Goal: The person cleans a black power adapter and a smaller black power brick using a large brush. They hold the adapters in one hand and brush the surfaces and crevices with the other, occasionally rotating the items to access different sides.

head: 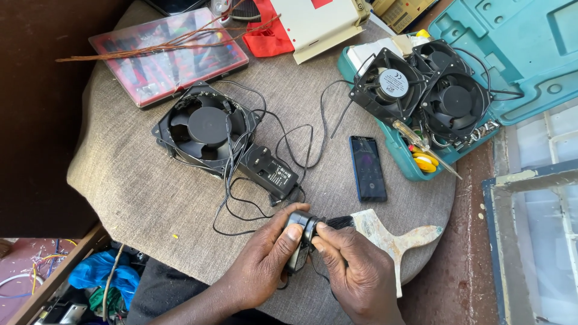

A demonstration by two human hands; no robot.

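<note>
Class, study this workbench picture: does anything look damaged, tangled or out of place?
The paintbrush by the right hand has a worn, paint-crusted handle. Thin black wires loop untidily across the cloth between the large fan and the power adapter. Nothing looks spilled.

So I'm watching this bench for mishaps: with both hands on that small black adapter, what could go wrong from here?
1. The thin black cable loops from the work across the cloth and around the loose fan; a tug could drag the fan or the second adapter.
2. The phone lies face up close to the hands, so a slip could knock it.
3. The paintbrush sits under the right hand near the table edge and may get pushed off.
</note>
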